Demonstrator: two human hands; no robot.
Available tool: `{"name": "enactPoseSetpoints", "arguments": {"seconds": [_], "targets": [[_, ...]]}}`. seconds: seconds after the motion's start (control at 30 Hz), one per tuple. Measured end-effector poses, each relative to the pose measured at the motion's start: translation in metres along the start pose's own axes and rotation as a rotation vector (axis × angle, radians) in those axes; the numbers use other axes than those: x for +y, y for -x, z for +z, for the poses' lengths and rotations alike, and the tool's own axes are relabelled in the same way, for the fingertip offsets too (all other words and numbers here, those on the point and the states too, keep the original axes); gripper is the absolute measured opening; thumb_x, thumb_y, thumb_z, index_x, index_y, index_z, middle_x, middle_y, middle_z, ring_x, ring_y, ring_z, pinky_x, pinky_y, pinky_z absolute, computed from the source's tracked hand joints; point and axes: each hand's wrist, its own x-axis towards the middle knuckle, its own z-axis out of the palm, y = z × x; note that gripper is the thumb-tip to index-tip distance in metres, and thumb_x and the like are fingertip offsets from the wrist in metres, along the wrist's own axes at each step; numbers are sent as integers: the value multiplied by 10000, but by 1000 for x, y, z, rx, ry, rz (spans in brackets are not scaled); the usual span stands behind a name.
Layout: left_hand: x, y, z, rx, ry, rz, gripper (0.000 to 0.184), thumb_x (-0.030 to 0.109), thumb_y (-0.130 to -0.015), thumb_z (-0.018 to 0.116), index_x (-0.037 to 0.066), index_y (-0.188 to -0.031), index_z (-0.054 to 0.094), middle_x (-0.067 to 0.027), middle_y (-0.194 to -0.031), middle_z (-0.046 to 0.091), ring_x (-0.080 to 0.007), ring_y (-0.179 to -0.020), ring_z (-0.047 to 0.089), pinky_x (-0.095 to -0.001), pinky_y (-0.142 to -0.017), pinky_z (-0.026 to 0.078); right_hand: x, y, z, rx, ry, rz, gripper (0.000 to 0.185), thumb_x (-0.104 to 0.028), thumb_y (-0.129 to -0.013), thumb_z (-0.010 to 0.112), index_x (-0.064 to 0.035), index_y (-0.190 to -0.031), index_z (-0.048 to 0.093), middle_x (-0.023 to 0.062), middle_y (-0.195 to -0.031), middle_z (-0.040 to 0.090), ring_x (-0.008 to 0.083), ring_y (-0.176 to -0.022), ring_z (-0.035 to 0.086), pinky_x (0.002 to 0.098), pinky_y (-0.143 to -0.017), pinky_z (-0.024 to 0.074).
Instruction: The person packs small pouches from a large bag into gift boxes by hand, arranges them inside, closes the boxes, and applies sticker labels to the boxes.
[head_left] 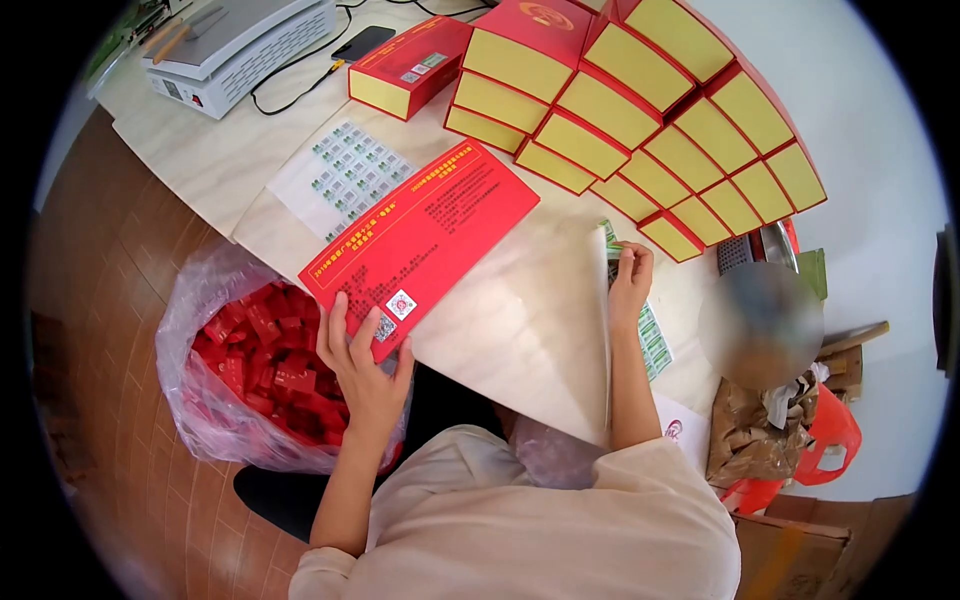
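Observation:
A long red box with yellow and black print and two square codes lies slantwise on the table. My left hand rests at its near left corner, fingers spread and touching the box. Over on the right, my right hand is closed in a pinch on the edge of a sheet of green-and-white labels. Its wrist and forearm hide part of that sheet. Beyond the red box lies another sheet of small labels, partly covered by the box.
Stacked red-and-yellow boxes rise at the back right, with a single box beside them. A clear bag of red packets stands left of my legs. A grey-topped appliance, cables and a phone sit at the back left.

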Motion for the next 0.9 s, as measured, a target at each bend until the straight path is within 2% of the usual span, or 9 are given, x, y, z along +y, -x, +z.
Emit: {"name": "enactPoseSetpoints", "arguments": {"seconds": [0.33,0.4,0.47,0.5,0.67,0.73,0.77,0.8,0.9], "targets": [[-2,1,-5,-30,22,-28,644,126,-726,739,114,-1294,436,-185,-1466,298,-422,-1321,257,-526,-1070,241,-3,1,22,148,-670,180,154,-111,-970,495,-23,-1038,388,80,-978,578,133,-801,544,277,-724,493],[-2,1,-4,-23,20,-32,641,131,-726,739,115,-1292,437,-181,-1467,298,-431,-1318,263,-530,-1067,248,-11,1,23,104,-574,117,167,-114,-973,493,-24,-1043,371,82,-986,578,131,-802,548,277,-722,499],[-2,1,-4,-28,35,-36,648,133,-723,743,118,-1293,435,-178,-1468,297,-440,-1316,267,-540,-1065,250,-27,12,23,-17,-32,-45,217,-157,-987,488,-48,-1034,307,112,-1026,564,126,-866,570,253,-704,523],[-2,1,-5,-24,37,-38,648,133,-723,743,118,-1293,435,-178,-1468,297,-440,-1316,267,-540,-1065,250,-27,11,23,-13,-55,-7,227,-174,-982,509,-31,-1046,344,112,-1043,553,127,-921,578,240,-658,530],[4,-4,-20,-114,44,-59,653,198,-721,748,118,-1290,438,-173,-1463,309,-442,-1322,265,-564,-1082,227,-64,11,29,-8,-64,-48,178,-116,-948,558,7,-1051,479,73,-1079,545,121,-897,562,251,-651,536],[12,-11,-32,-133,2,-76,614,202,-716,753,124,-1260,479,-154,-1433,354,-425,-1312,288,-557,-1074,251,-100,17,41,-225,-19,-201,105,-74,-917,589,1,-980,552,63,-1029,562,114,-858,558,247,-667,517],[16,-15,-34,-148,-35,-81,576,206,-711,757,130,-1230,519,-135,-1403,399,-407,-1303,312,-549,-1065,274,-122,22,51,-321,-32,-157,65,-35,-881,617,-7,-934,594,45,-923,595,107,-787,556,234,-685,486],[17,-16,-33,-157,-36,-80,576,206,-711,757,130,-1230,519,-135,-1403,399,-407,-1303,312,-549,-1065,274,-135,27,63,-426,-31,-248,86,-34,-867,638,-5,-942,607,27,-814,613,97,-722,547,222,-675,452],[21,-25,-27,-130,32,-2,379,172,-753,717,129,-1111,598,-85,-1290,516,-322,-1248,431,-548,-1083,244,-162,43,93,-748,-26,-261,106,-46,-835,683,-32,-928,635,32,-797,636,88,-709,559,237,-634,418]]}}
